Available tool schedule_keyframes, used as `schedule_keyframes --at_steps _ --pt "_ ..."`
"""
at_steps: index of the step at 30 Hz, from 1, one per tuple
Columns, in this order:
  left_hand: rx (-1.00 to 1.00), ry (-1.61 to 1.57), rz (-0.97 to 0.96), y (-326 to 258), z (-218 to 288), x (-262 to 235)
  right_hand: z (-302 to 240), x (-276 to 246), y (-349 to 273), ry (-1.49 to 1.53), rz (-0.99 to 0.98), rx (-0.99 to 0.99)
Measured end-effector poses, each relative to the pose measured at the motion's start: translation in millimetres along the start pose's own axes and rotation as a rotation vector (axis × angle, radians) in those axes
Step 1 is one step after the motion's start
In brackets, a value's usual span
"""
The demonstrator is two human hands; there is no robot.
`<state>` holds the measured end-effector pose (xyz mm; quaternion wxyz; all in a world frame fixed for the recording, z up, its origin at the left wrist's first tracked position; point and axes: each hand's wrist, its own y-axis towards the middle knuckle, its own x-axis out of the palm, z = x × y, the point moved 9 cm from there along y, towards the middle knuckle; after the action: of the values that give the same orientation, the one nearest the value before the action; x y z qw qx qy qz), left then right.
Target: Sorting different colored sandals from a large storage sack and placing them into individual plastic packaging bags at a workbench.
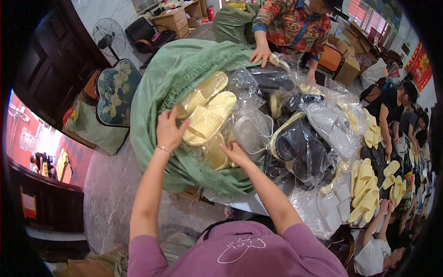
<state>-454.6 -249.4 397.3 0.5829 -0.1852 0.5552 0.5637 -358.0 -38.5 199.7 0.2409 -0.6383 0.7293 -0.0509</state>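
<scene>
My left hand (171, 130) is spread open at the left edge of a pale yellow slipper (210, 119), its thumb touching the clear plastic wrap. Behind that slipper lies another yellow slipper (213, 85). My right hand (236, 155) rests beside a lower wrapped yellow slipper (215, 152), thumb and forefinger apart; its other fingers are partly hidden. A large green woven sack (154, 87), its rim rolled and frayed, surrounds these slippers on the left. Next to my right hand are wrapped grey slippers (249, 134).
Bagged black slippers (295, 143) and yellow slippers (364, 184) heap the table to the right. Across it, a person in a flowered shirt (293, 23) has both hands on the pile. More people sit along the right side. A floral-backed chair (118, 92) stands left of the sack.
</scene>
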Motion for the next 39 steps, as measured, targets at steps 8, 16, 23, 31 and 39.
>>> schedule_keyframes --at_steps 8,16,23,31,39 --pt "-0.084 -0.211 -0.293 17 7 92 -19 22 27 -0.116 0.313 -0.153" --pt "-0.044 -0.806 -0.355 36 143 84 -33 -91 -40 0.508 0.581 -0.405" --pt "0.188 -0.549 -0.426 41 248 144 11 -177 -82 0.782 0.981 -0.340" --pt "0.375 -0.314 -0.465 -41 237 137 81 -229 -41 0.364 0.887 -0.088" --pt "1.169 -0.004 -0.625 -230 198 155 23 -218 -171 0.310 0.609 -0.315"
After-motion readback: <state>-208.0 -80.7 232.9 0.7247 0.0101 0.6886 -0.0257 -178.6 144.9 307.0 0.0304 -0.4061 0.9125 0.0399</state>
